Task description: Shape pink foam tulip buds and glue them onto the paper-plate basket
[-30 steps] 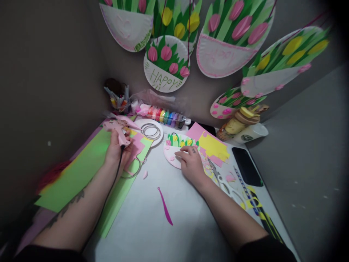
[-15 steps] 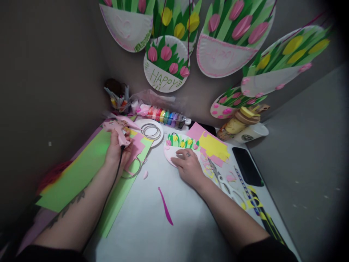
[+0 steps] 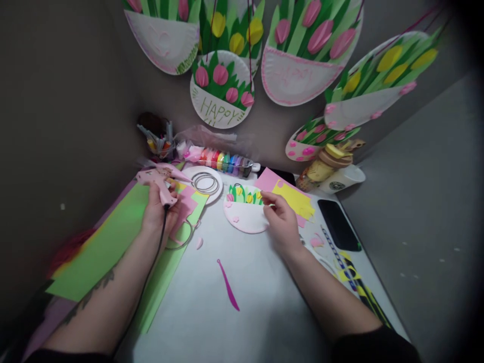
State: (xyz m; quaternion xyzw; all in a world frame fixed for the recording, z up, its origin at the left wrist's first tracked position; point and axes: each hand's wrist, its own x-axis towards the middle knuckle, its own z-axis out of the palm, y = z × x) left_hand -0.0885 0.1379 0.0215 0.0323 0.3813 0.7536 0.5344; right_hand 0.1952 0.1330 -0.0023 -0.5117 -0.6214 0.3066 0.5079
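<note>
Plate (image 3: 218,195) holds grey rings (image 3: 205,192); left hand (image 3: 159,208) grips glue gun (image 3: 162,186), right hand (image 3: 283,222) half-curled.

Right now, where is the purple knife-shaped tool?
Head view: the purple tool lies on the table just left of centre, nearer the camera than the small tulip plate.

6 hung plates (image 3: 289,80), 1 glue gun (image 3: 161,184), 1 purp. tool (image 3: 228,287).

Glossy dark phone (image 3: 339,225); matt green paper (image 3: 102,242); smooth purple plastic knife (image 3: 228,286).
</note>
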